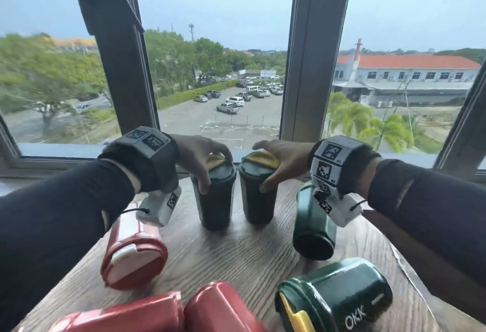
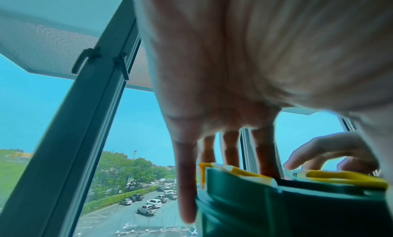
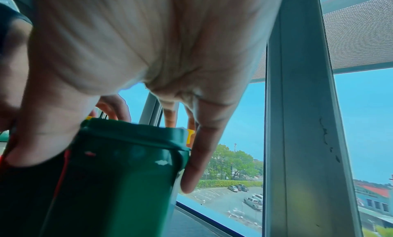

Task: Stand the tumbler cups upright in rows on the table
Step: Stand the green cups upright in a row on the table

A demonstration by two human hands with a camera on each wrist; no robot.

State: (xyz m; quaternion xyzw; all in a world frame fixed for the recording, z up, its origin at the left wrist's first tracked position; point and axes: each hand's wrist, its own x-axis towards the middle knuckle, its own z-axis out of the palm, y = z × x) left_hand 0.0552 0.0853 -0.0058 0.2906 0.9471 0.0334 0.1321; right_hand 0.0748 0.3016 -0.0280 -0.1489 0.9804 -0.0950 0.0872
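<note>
Bare wooden table (image 1: pixel 236 252) lies open in the middle, between two upright green tumblers (image 1: pixel 214 195) at the window side and toppled cups nearer. Fallen red tumblers (image 1: pixel 131 250) crowd the left and front; fallen green tumblers (image 1: pixel 314 226) block the right.

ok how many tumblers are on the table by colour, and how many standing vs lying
Green tumblers: 4. Two stand upright, one under the left hand at and one under the right hand at; two lie down at and.
Red tumblers: 3, all lying, at and.
Total: 7.
</note>
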